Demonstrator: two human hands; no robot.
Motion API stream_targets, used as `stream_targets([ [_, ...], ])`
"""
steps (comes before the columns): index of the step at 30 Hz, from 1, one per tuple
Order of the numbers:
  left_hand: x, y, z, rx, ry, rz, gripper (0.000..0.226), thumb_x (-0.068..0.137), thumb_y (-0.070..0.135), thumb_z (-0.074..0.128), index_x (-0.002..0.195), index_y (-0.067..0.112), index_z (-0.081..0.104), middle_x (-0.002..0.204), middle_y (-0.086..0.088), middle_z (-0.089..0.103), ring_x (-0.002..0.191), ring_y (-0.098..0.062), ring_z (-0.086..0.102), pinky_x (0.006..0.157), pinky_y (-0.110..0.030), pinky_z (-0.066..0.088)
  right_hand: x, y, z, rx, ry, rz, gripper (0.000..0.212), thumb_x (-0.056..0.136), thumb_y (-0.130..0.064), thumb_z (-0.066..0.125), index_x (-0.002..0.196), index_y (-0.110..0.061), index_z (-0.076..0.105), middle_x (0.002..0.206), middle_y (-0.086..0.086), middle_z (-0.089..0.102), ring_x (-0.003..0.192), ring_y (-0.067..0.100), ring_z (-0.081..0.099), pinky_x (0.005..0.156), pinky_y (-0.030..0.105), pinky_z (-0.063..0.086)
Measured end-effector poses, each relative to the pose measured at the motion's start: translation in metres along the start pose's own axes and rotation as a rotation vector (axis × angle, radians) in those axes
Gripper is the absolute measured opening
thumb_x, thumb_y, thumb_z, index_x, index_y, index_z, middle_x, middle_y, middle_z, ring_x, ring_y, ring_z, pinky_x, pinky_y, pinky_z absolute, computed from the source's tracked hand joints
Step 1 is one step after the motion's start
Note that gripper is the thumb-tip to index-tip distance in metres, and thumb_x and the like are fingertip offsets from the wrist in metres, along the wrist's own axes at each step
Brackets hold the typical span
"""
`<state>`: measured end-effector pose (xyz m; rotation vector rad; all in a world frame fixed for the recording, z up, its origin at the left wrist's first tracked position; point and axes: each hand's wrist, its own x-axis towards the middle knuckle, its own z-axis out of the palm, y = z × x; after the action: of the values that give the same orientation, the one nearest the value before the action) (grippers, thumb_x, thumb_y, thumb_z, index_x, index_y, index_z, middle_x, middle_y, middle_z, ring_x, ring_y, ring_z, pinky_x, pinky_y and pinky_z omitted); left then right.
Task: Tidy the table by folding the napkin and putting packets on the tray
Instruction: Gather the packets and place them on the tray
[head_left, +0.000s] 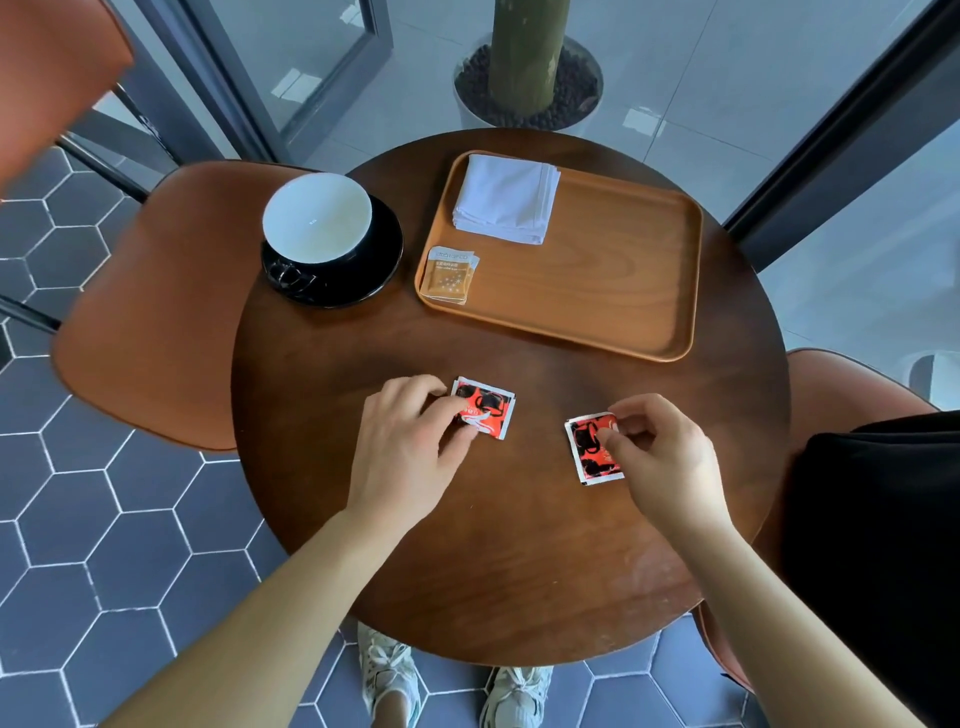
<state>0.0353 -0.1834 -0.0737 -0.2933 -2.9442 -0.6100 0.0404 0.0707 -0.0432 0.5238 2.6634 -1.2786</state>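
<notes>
White cup (317, 217) on black saucer (363, 270), far-left of round table (467, 545). Orange chairs (150, 306) either side; planter (527, 83) behind.

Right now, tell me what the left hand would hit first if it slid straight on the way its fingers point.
The left hand already touches the red packet; beyond it, probably the tray, though depth is uncertain.

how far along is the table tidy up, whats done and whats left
Done: the folded napkin lies on the wooden tray, and the tan packet sits in the tray's near left corner. In hand: the left hand pinches the left red packet and the right hand pinches the right red packet; both look to be still on the table. Left: carry both onto the tray.
</notes>
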Motion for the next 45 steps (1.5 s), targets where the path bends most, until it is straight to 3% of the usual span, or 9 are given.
stream_targets([
  [3,0.003,0.002,0.003,0.024,0.014,0.044,0.023,0.085,0.02,0.075,0.108,0.017,0.072,0.112,0.0,0.066,0.108,-0.025,0.057,0.084,-0.044,0.047,0.0,-0.005,-0.002,0.163,-0.024,0.086,0.023,0.082,-0.012,0.075,0.089,-0.032,0.066,0.077,-0.007,0.072,0.068,0.014,0.07,0.06,0.036,0.057],
  [7,0.009,0.004,0.006,-0.047,0.028,0.062,0.042,0.078,-0.011,0.067,0.111,0.014,0.073,0.124,-0.004,0.067,0.117,-0.029,0.057,0.088,-0.047,0.048,-0.003,-0.015,0.001,0.516,-0.067,0.203,0.029,0.083,0.002,0.073,0.101,-0.021,0.072,0.085,-0.001,0.077,0.067,0.021,0.075,0.057,0.027,0.058],
  [13,0.01,0.006,0.007,-0.022,0.044,-0.081,0.037,0.087,0.047,0.068,0.112,0.02,0.071,0.103,-0.004,0.06,0.095,-0.025,0.053,0.079,-0.043,0.044,-0.002,-0.021,0.013,0.681,-0.127,0.332,0.013,0.087,0.002,0.069,0.097,-0.006,0.068,0.091,0.016,0.076,0.081,0.029,0.077,0.066,0.032,0.061],
  [19,0.018,0.008,0.009,-0.055,0.018,-0.04,0.035,0.084,0.024,0.076,0.119,0.025,0.071,0.109,-0.002,0.06,0.106,-0.025,0.051,0.086,-0.044,0.042,0.001,-0.031,0.017,0.683,-0.145,0.29,0.046,0.084,0.008,0.066,0.113,-0.026,0.071,0.084,0.006,0.074,0.065,0.016,0.064,0.057,0.027,0.052],
  [24,0.009,0.001,0.006,-0.114,0.066,-0.064,0.03,0.089,0.017,0.071,0.119,0.016,0.07,0.109,-0.003,0.063,0.105,-0.024,0.052,0.085,-0.04,0.047,0.001,-0.041,0.027,0.795,-0.139,0.306,0.027,0.085,0.008,0.064,0.105,-0.009,0.066,0.088,0.018,0.074,0.068,0.028,0.073,0.057,0.03,0.058],
  [30,-0.009,0.003,0.004,-0.121,0.104,-0.157,0.018,0.085,0.013,0.072,0.103,0.014,0.076,0.102,-0.001,0.064,0.099,-0.021,0.054,0.08,-0.037,0.049,-0.002,-0.054,0.051,0.594,-0.123,0.283,0.014,0.088,-0.006,0.07,0.095,-0.008,0.059,0.079,0.009,0.077,0.068,0.024,0.076,0.057,0.035,0.06],
  [35,-0.008,0.01,-0.001,-0.134,0.085,-0.233,0.016,0.085,0.013,0.073,0.101,0.015,0.077,0.098,-0.001,0.063,0.096,-0.023,0.054,0.08,-0.041,0.049,-0.009,-0.049,0.054,-0.127,-0.001,-0.043,0.013,0.083,-0.024,0.071,0.082,-0.024,0.059,0.083,-0.009,0.063,0.068,0.005,0.059,0.056,0.017,0.041],
  [40,-0.001,0.024,-0.009,-0.314,0.019,-0.362,0.024,0.089,0.007,0.067,0.111,0.012,0.074,0.101,-0.003,0.067,0.092,-0.021,0.06,0.079,-0.038,0.055,-0.001,-0.045,0.052,-0.225,0.008,-0.061,0.025,0.088,-0.032,0.068,0.111,-0.021,0.069,0.099,-0.005,0.064,0.086,0.013,0.058,0.067,0.026,0.038],
  [45,0.013,0.036,-0.016,-0.524,-0.023,-0.608,0.037,0.093,0.007,0.058,0.129,0.015,0.065,0.117,0.0,0.072,0.092,-0.002,0.062,0.072,0.002,0.042,0.001,-0.054,0.066,-0.38,-0.001,-0.094,0.035,0.089,-0.042,0.067,0.119,-0.025,0.065,0.105,-0.003,0.057,0.087,0.027,0.063,0.064,0.03,0.041],
])
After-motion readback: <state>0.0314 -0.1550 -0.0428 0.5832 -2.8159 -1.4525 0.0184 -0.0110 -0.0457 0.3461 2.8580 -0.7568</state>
